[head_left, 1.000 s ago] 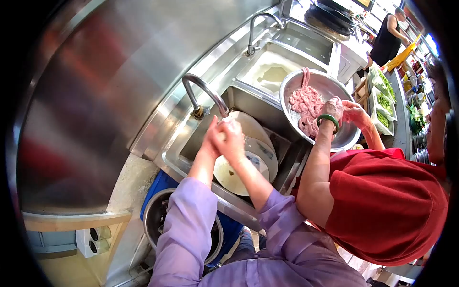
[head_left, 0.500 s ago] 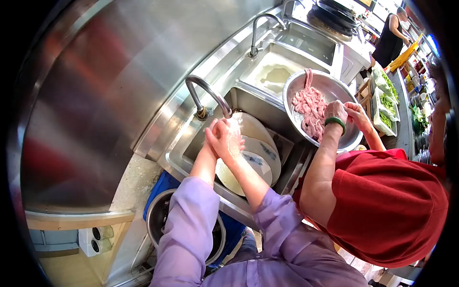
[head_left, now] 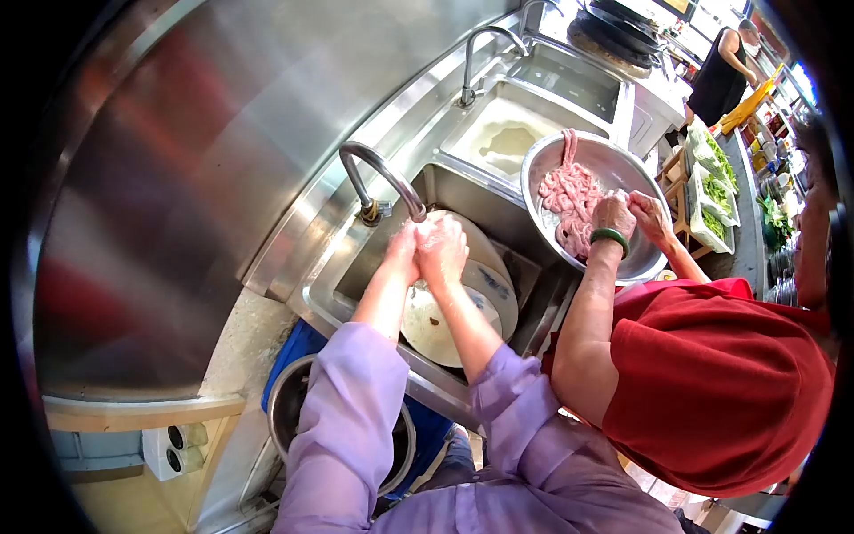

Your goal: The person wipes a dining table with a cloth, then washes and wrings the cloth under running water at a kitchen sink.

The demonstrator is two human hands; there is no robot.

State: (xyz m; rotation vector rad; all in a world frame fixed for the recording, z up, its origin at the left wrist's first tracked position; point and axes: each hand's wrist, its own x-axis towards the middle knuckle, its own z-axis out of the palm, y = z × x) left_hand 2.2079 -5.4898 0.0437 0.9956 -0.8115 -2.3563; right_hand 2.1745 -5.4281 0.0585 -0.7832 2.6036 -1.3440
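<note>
Under the curved faucet, my left hand and my right hand press together side by side, wet, with fingers curled in. Whatever may be between them is hidden. Below them in the sink basin lean large white plates, one with a bluish pattern. A pale round dish with a small dark brown bit on it lies nearest to my forearms.
To my right, a co-worker in red works both hands in a steel bowl of pink, stringy meat. A second basin holds cloudy water. A metal pot stands below the sink's left edge. Green vegetables sit in trays further right.
My hands have gone from lying across each other to pressing side by side with fingers curled. The dark bit on the pale dish now shows. The co-worker's hands have shifted slightly.
</note>
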